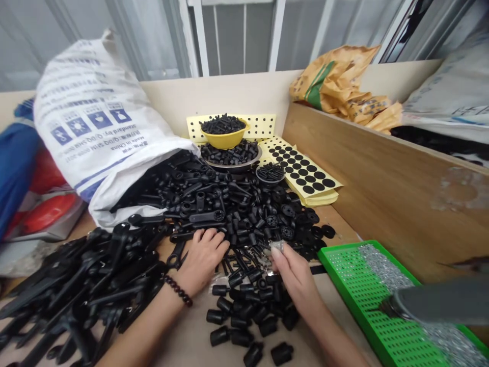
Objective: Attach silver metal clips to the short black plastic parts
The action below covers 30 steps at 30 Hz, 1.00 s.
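Note:
My left hand [204,255], with a dark bead bracelet on the wrist, rests palm down at the near edge of a heap of black plastic crank handles [206,216]. Its fingers are slightly apart, and its thumb is hidden. My right hand [294,267] is closed in a pinch around a small silvery piece [277,246], too blurred to name. Between the hands lie black screws or pins [239,260] and shiny metal bits [262,257]. Black cylindrical knobs [240,321] are scattered on the table nearer to me.
A green tray [328,255] of small metal parts stands at right, below a dark power-tool-like object [439,300]. Long black handles [87,285] lie at left. Behind are a white sack [95,117], a yellow bowl [225,140] and dotted sticker sheets [328,188]. A wooden board [362,158] borders the right.

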{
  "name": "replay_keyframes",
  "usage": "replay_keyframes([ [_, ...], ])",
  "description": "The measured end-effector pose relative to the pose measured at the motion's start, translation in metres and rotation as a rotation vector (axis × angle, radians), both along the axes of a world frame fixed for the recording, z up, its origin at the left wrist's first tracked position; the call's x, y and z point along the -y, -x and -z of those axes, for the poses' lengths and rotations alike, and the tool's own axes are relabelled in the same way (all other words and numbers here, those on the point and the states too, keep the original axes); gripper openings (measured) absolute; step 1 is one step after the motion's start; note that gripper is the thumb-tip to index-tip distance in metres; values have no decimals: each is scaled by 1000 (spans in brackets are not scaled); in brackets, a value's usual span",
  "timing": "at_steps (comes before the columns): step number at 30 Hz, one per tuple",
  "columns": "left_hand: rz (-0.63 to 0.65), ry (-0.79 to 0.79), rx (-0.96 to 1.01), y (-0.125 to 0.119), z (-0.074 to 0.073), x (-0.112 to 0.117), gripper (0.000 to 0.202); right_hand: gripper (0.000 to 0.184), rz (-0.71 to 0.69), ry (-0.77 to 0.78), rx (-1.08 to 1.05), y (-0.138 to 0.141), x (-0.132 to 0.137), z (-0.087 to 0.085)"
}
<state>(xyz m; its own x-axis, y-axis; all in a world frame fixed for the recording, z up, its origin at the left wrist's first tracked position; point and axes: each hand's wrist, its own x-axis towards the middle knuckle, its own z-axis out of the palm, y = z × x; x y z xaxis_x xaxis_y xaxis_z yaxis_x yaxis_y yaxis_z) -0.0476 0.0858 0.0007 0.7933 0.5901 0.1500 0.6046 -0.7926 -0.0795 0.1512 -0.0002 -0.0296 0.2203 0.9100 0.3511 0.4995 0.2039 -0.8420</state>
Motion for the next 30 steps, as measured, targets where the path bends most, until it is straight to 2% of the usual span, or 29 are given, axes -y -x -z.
replay_keyframes([
  [4,-12,12,40,-3,-2,-9,22,30,-7,-13,44,-2,5,-7],
  [7,-34,39,120,1,-9,-3,16,27,-39,-33,110,0,9,-14],
  [9,-55,180,257,1,-14,8,15,25,-82,-48,184,4,12,-18],
  [12,-100,507,490,-3,-19,29,15,25,-146,-90,336,10,16,-23],
  [14,-128,644,583,-7,-19,39,16,27,-160,-119,453,13,18,-23],
  [20,-113,761,717,-10,-16,48,17,30,-116,-224,732,13,20,-20],
  [23,-76,772,745,-13,-17,56,18,30,-180,-218,742,13,23,-18],
  [26,-81,804,802,-16,-17,67,19,34,-240,-245,663,12,27,-14],
  [30,-160,898,934,-17,-11,77,18,33,-148,-363,595,13,29,-4],
])
